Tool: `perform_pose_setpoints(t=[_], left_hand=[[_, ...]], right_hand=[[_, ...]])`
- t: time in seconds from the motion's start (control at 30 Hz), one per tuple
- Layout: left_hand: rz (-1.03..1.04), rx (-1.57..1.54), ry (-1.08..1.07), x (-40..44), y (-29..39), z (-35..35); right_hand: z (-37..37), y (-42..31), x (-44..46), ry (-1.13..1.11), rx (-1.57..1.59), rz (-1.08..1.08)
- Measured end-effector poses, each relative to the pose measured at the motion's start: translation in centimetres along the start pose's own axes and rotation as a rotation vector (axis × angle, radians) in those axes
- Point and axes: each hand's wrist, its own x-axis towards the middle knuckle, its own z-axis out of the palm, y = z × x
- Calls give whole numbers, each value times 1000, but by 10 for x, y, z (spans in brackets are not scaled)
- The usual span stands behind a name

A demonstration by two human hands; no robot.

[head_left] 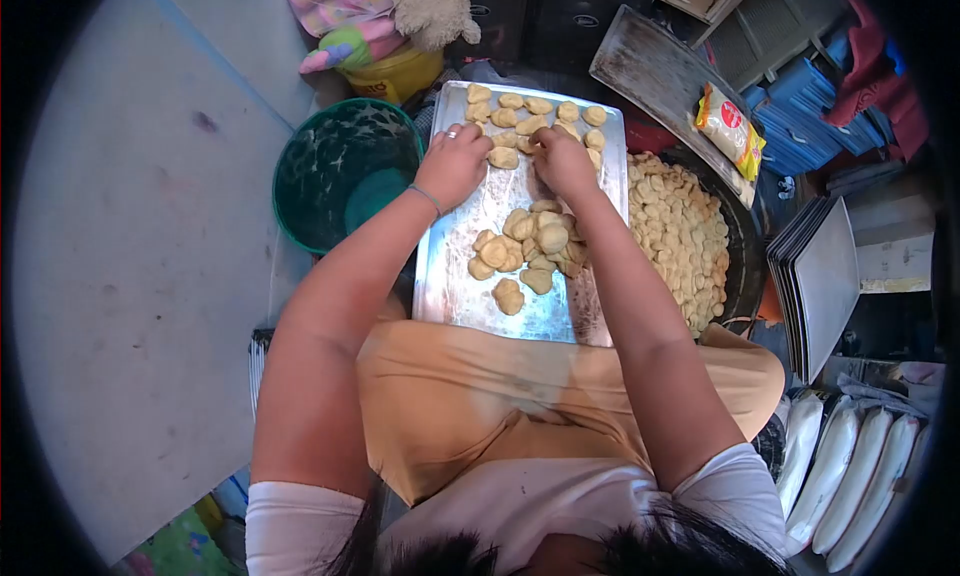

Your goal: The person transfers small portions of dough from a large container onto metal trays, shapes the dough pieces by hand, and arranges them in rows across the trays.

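Observation:
A metal baking tray (450, 296) rests across my lap, scattered with pale tan dough pieces. Rows of them, such as one flattened dough piece (503, 158), lie at the tray's far end. Nearer to me sits a loose heap of dough pieces (510, 251), with a single lump (508, 296) apart from it. My left hand (455, 166), wearing a ring and a bracelet, has its fingers curled at the left of the rows; what they hold is hidden. At the right, my right hand (564, 164) pinches at a dough piece among the rows, its fingertips partly hidden.
To the right stands a wide dark basin (740, 246) full of dough pieces (675, 231). An empty-looking green bucket (300, 191) is at the left. Beyond the basin leans a worn tray (650, 61) bearing a yellow packet (730, 131). Stacked metal sheets (825, 286) stand at far right.

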Motion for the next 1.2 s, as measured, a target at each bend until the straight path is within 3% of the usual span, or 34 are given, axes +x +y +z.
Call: perform_pose_setpoints(t=[0.1,0.2,0.33,0.53,0.63,0.73,0.83,0.93,1.03,1.07,1.2], left_hand=[[59,36,-129,5,5,3],[70,56,-121,5,2,13],[67,37,-37,5,-2,22],[71,118,-45,8,5,24],[51,128,-83,9,6,22],[38,98,-70,7,0,28],[41,87,-55,6,0,33],[25,83,-79,7,2,30],[6,51,-77,6,6,26],[1,37,-68,6,7,25],[-1,22,-25,8,5,18]], right_hand=[[8,15,2,37,-72,-121],[-9,17,-6,86,34,-82],[-27,35,-16,35,-116,54],[-16,49,-17,73,-186,5],[-24,53,-24,229,-71,60],[-27,68,-32,165,-107,153],[-26,87,-30,88,60,140],[-32,97,-10,108,217,320],[-28,98,10,136,131,402],[-27,98,15,87,-27,376],[-29,106,31,17,178,346]])
